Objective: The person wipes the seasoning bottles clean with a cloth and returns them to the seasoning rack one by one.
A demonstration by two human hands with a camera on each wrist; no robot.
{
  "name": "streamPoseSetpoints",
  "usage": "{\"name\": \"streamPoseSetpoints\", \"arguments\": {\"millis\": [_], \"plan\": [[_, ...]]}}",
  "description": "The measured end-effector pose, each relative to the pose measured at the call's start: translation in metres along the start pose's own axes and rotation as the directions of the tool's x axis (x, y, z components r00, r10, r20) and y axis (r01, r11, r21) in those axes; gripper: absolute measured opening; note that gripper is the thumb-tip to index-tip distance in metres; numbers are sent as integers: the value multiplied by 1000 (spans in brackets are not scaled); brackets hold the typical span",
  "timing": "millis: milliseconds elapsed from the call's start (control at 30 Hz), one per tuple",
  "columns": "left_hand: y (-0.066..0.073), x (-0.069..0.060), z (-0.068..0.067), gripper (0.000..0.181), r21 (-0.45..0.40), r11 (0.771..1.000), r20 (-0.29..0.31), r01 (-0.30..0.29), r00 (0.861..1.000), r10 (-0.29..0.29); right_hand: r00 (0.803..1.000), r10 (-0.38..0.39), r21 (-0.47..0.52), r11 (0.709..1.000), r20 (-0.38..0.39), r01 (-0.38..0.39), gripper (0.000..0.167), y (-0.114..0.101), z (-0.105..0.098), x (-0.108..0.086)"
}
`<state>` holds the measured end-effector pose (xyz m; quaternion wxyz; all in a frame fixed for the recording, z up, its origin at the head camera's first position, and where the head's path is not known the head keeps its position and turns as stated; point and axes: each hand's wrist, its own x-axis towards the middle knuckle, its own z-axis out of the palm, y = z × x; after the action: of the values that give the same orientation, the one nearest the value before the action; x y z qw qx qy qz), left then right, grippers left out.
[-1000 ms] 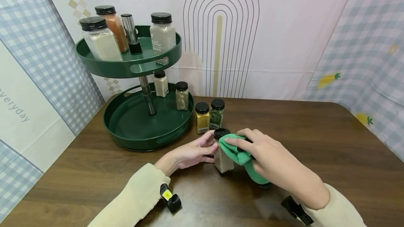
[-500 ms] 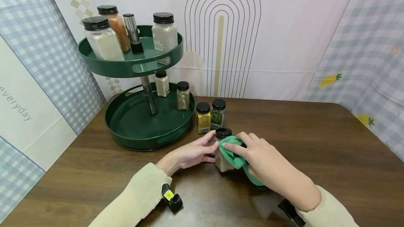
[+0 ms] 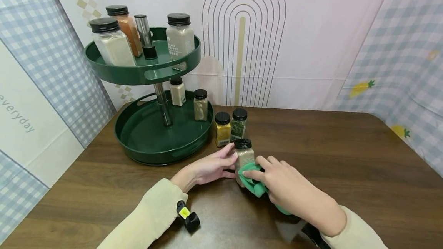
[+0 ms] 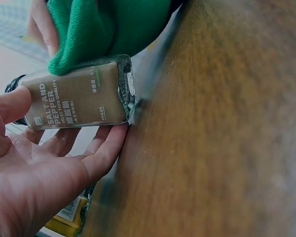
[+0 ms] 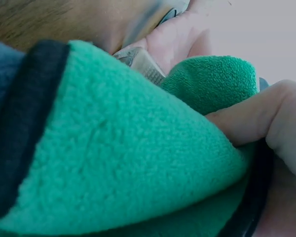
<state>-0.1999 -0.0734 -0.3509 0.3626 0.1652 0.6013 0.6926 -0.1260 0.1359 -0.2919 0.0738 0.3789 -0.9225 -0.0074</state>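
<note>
A square glass spice jar [image 3: 245,156] with a black lid stands on the table; its label in the left wrist view reads "SALT AND PEPPER" [image 4: 52,102]. My left hand [image 3: 212,169] grips it from the left, thumb on the near face and fingers along the far side. My right hand [image 3: 285,181] pinches a folded green cloth [image 3: 254,180] with dark edging and presses it on the jar's lower right side. In the right wrist view the cloth [image 5: 118,143] hides most of the jar.
Behind the jar stand a yellow spice jar [image 3: 223,130] and a green herb jar [image 3: 238,124]. A two-tier green rack [image 3: 162,153] to the left bears several jars on its tiers. A patterned cloth backdrop [image 3: 311,49] rises behind the wooden table [image 3: 346,153].
My right hand has slid the cloth down the jar, from near its lid to its lower part, uncovering the upper side. My left hand keeps its grip almost unmoved.
</note>
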Motion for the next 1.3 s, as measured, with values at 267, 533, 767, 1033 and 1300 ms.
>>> {"name": "streamPoseSetpoints", "arguments": {"millis": [267,533,767,1033,1300], "plan": [[-1,0,-2,68,-29,1000,17,-1,1000,1,997,-19,41,999,69,16,58,-1,2,-2],[-1,0,-3,68,-33,999,14,-4,1000,4,982,-53,76,996,179,40,57,-1,6,-3],[-1,-1,-3,64,-16,1000,13,-12,1000,12,994,-98,199,976,55,85,64,9,-14,-8],[-2,3,0,41,84,993,41,-86,996,82,979,83,77,995,-185,-70,65,9,-15,-4],[-2,3,0,35,75,994,27,-81,996,79,988,48,61,997,-147,-40,69,5,-10,-5]]}}
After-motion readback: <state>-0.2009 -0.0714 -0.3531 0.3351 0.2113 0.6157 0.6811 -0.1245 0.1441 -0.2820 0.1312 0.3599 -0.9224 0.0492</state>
